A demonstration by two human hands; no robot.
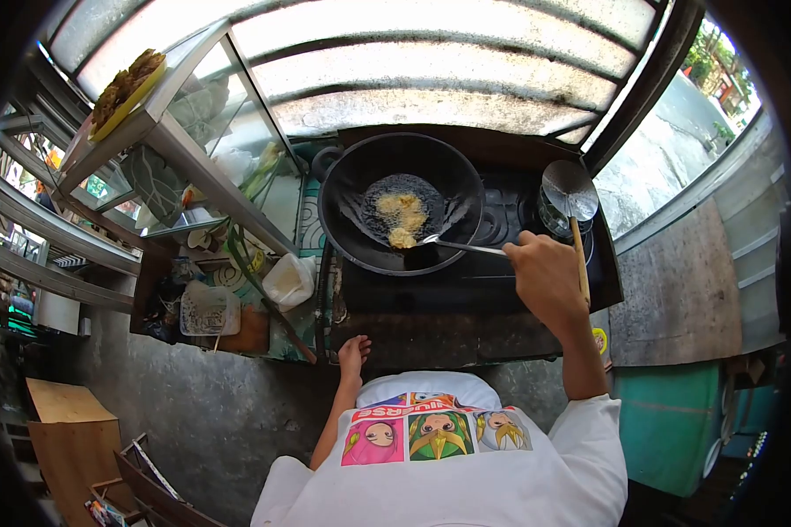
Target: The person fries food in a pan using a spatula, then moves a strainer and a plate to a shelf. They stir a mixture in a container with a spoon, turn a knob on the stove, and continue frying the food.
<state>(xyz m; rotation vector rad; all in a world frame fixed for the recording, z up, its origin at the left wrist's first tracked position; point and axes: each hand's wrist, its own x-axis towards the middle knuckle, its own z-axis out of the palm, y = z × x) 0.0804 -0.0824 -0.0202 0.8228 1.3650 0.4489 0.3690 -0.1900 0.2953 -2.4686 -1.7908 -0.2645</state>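
A black wok [402, 202] sits on a dark stove [466, 290]. Several yellow battered pieces [402, 215] fry in its oil. My right hand [545, 277] grips the handle of a metal spoon [453, 244] whose tip reaches the lowest piece. My left hand [353, 354] rests with fingers spread against the stove's front edge, holding nothing.
A metal skimmer [571, 198] with a wooden handle stands right of the wok. A glass display case [193, 132] with a yellow tray of fried food [127, 88] is on the left. A white plastic container [288, 281] and a bowl [209, 312] lie below it. A teal bin [668, 430] stands right.
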